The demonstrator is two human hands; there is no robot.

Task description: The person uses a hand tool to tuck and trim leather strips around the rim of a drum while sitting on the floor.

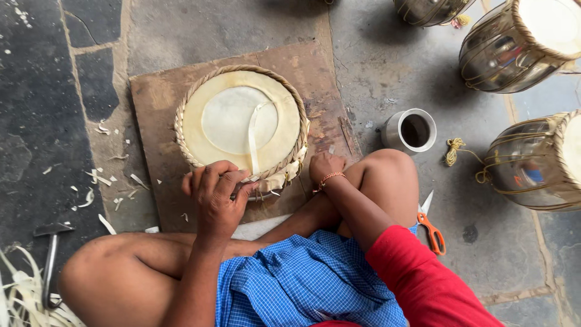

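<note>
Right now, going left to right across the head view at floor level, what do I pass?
Hammer → pale strip scraps → left hand → drum head on wooden board → right hand → metal cup → orange-handled scissors → yellow cord → metal drum bodies.

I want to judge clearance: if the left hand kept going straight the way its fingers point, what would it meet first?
The left hand points up-right across the drum head, whose braided rim it already touches. Going on, it would probably meet the pale strip lying on the skin first, though height is unclear.

drum head [242, 121] on board [315, 79], cup [410, 130] right
</note>
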